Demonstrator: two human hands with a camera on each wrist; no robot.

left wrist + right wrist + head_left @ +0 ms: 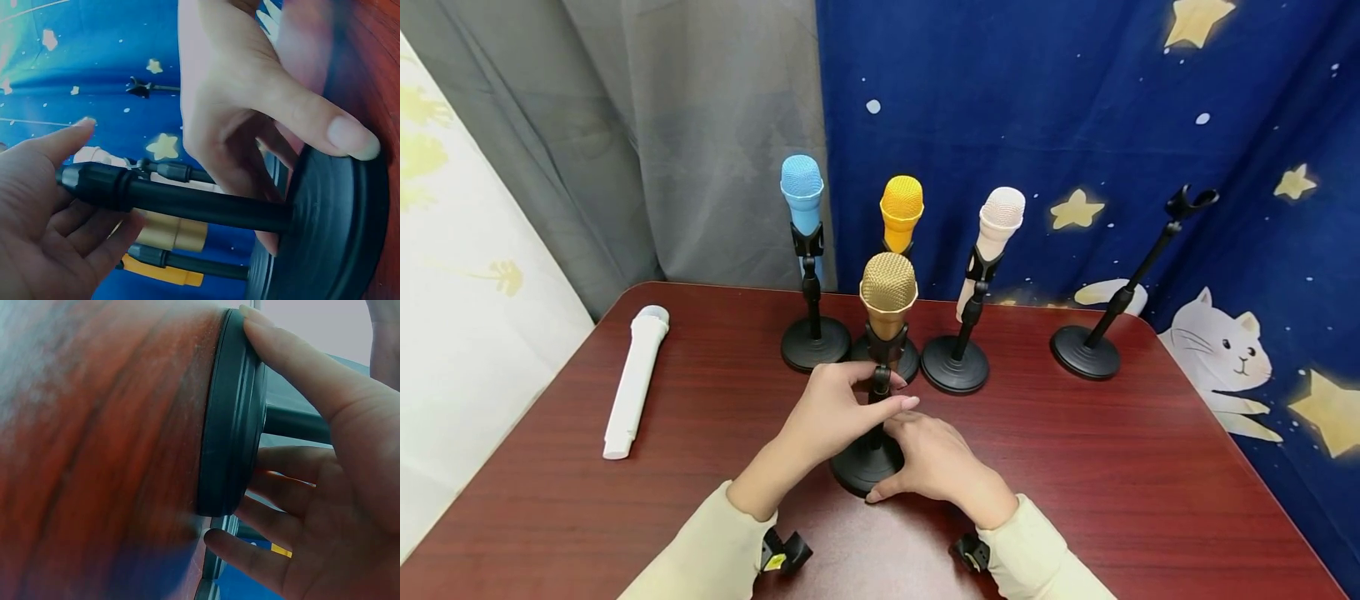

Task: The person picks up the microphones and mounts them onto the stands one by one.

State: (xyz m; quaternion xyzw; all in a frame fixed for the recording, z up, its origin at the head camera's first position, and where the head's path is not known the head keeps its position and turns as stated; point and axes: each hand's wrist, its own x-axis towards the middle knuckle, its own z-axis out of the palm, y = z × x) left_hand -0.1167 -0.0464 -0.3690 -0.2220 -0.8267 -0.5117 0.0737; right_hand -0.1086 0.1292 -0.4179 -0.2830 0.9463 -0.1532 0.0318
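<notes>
A gold microphone (888,287) sits in the clip of a black microphone stand (856,468) at the table's middle. My left hand (831,410) is around the upper pole (206,203), its fingers behind and its thumb extended in front, away from the pole. Low on the same stand, my right hand (934,460) holds the round base (234,425), thumb at the near rim and fingers along its far side. The base rests on the table. Behind it stand a blue microphone (802,190), a yellow microphone (902,208) and a pale pink microphone (1000,218), each on a black stand.
A white microphone (636,379) lies on the left of the reddish-brown table (715,333). At the back right stands a bare microphone stand (1086,350), its clip holding nothing. Grey and blue curtains (962,100) hang behind the table.
</notes>
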